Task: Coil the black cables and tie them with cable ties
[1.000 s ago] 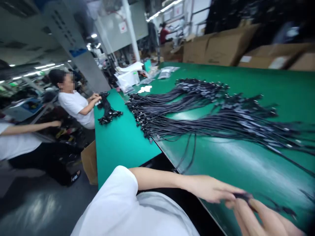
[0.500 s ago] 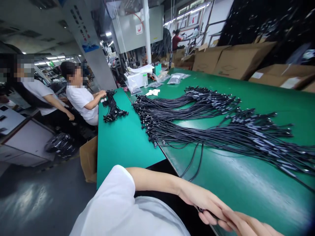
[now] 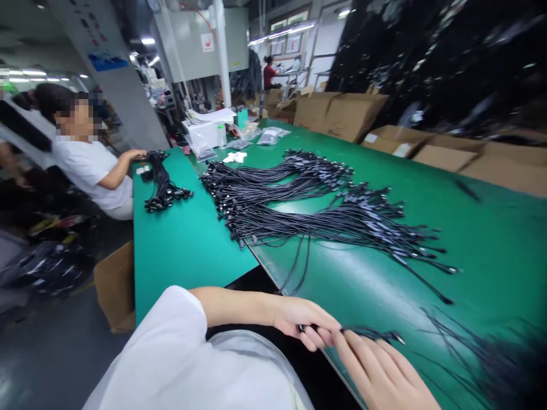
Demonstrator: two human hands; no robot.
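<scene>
Just beyond the table's near edge, my left hand (image 3: 305, 323) is closed round a black cable (image 3: 371, 332). One dark end pokes out between its fingers, and a connector tip with a metal glint shows further right. My right hand (image 3: 380, 367) meets the left fingertips, its fingers pressed together over the same cable. How its thumb lies is hidden. Farther up the green table (image 3: 427, 171) lie spread bundles of black cables (image 3: 290, 219), with connectors at both ends and pale labels near the right ends.
Loose dark cables (image 3: 491, 356) blur at the lower right. A seated co-worker (image 3: 92, 162) handles another cable bundle (image 3: 164, 185) at the left. Cardboard boxes (image 3: 354, 117) line the far edge. Plastic bags (image 3: 271, 135) and a white box (image 3: 205, 136) stand at the back.
The view has swung right, so the table and bundles sit further left. My hands now show more fully, with the cable visible between them, and loose cables have come into view lower right.
</scene>
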